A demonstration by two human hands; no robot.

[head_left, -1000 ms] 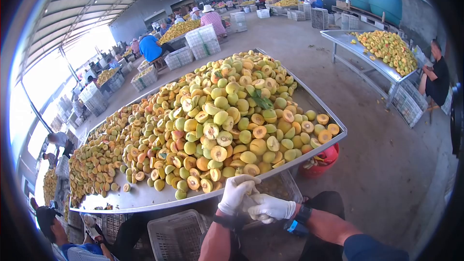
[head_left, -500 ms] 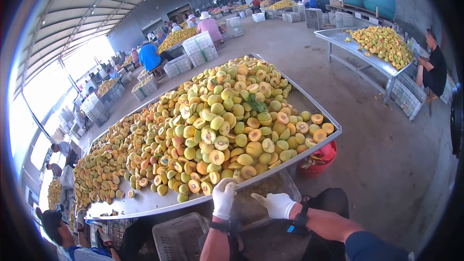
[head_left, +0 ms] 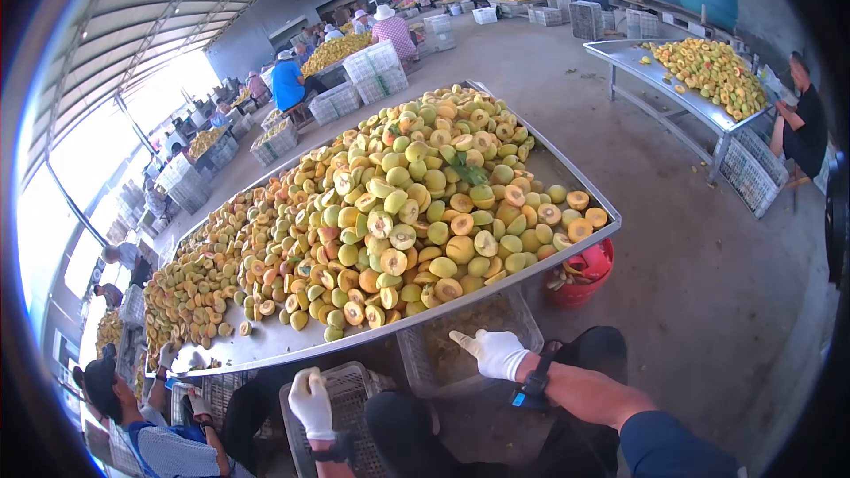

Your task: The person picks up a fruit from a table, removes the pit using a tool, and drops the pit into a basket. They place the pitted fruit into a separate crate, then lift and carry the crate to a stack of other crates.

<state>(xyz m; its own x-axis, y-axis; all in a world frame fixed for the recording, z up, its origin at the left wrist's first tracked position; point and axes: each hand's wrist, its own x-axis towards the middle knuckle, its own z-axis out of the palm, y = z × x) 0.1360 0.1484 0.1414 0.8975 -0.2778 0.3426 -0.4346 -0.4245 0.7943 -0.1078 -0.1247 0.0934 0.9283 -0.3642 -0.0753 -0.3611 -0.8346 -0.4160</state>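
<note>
My left hand (head_left: pixel 312 402), in a white glove, is over a grey plastic crate (head_left: pixel 359 381) below the table edge. Its fingers are curled closed, and whatever they hold, if anything, is hidden. My right hand (head_left: pixel 498 353), also gloved, hovers above another crate (head_left: pixel 531 323) with dark wet-looking contents. One finger of it points left while the rest are folded; I cannot make out what is in them. In front of both hands, a big heap of halved yellow-green peaches (head_left: pixel 425 186) with orange flesh covers the metal table (head_left: pixel 283 350). Some halves show their pits.
A red bucket (head_left: pixel 580 279) stands by the table's right corner. At lower left a co-worker (head_left: pixel 168 443) sits close, gloved hands at the table edge. Another person (head_left: pixel 801 128) sits by a second fruit table (head_left: pixel 620 57). Stacked crates (head_left: pixel 376 71) and more people are farther back.
My left hand has moved left and down, from the table edge to over the grey crate. My right hand has shifted slightly up and left. The view has tilted slightly.
</note>
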